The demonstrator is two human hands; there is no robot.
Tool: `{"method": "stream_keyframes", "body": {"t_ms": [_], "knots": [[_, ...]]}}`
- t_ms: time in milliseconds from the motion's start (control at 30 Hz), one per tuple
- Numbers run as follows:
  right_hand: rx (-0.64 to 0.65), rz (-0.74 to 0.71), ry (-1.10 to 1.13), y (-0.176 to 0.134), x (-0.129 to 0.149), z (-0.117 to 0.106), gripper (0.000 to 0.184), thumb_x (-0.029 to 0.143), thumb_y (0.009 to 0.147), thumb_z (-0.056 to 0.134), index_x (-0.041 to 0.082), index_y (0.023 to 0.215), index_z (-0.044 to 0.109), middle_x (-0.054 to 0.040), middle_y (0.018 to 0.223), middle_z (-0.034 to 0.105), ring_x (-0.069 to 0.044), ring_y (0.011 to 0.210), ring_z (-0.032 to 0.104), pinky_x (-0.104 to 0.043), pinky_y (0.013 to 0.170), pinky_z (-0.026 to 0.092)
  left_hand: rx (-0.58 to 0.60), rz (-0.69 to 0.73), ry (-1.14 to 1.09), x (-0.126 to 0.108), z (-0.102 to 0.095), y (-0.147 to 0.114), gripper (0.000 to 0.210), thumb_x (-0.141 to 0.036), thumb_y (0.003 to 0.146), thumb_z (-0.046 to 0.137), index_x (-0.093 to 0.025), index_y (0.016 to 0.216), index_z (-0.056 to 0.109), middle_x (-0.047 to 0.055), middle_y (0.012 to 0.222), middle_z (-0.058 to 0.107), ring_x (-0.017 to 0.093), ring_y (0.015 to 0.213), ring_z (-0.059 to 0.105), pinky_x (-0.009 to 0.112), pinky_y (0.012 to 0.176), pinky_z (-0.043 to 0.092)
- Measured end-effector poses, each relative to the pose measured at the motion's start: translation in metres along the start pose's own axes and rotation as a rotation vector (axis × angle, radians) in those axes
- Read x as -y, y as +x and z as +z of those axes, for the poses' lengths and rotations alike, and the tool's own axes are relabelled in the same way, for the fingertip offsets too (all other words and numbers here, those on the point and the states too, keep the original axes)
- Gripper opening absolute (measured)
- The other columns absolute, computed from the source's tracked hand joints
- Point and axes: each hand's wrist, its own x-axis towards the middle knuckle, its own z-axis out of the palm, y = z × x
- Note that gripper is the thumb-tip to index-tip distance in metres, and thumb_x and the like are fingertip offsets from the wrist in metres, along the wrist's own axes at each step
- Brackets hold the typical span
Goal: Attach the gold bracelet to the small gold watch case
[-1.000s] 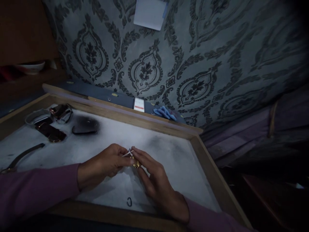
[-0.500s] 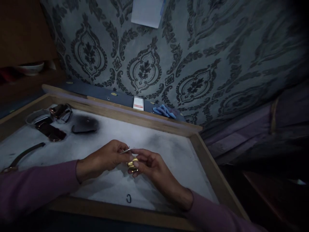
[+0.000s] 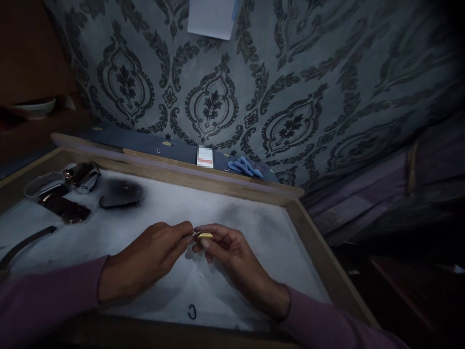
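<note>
Thumb and fingers of the right hand [image 3: 247,266] grip a small gold-coloured piece [image 3: 206,236], just below the frame's centre. The left hand [image 3: 148,261] has its fingertips at the piece's left end; their grip cannot be told. Lower centre: dark curved loop [image 3: 192,311]. Lower left: dark strap [image 3: 27,245]. Surrounding: wooden frame [image 3: 316,247].

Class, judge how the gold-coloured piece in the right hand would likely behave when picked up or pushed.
The gold-coloured piece is probably stiff, given its metal-like sheen. Its smooth, glossy surface may be slippery. It is likely easy to lift, being small enough for the right hand to hold between thumb and fingers.
</note>
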Motion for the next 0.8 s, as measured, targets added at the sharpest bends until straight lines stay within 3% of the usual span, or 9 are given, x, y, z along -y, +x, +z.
{"method": "stream_keyframes", "body": {"t_ms": [467, 800], "knots": [[-0.006, 0.023, -0.025, 0.0011, -0.0044, 0.0003, 0.023, 0.033, 0.082, 0.070, 0.017, 0.098, 0.074, -0.0023, 0.069, 0.069, -0.012, 0.062, 0.056, -0.023, 0.053, 0.037, 0.006, 0.073, 0.085, 0.0034, 0.0034, 0.0046, 0.026, -0.024, 0.100, 0.033, -0.018, 0.095, 0.058, 0.002, 0.078, 0.067, 0.015, 0.068, 0.062, 0.026, 0.064, 0.043], [0.029, 0.005, -0.069, 0.0002, -0.0068, -0.0007, 0.021, 0.033, 0.084, 0.068, 0.018, 0.098, 0.073, -0.0025, 0.070, 0.069, -0.011, 0.059, 0.053, -0.024, 0.052, 0.038, 0.041, 0.104, 0.044, 0.0093, 0.0030, 0.0082, 0.022, -0.019, 0.097, 0.038, -0.019, 0.092, 0.059, -0.001, 0.073, 0.065, 0.014, 0.063, 0.060, 0.025, 0.061, 0.038]]}}
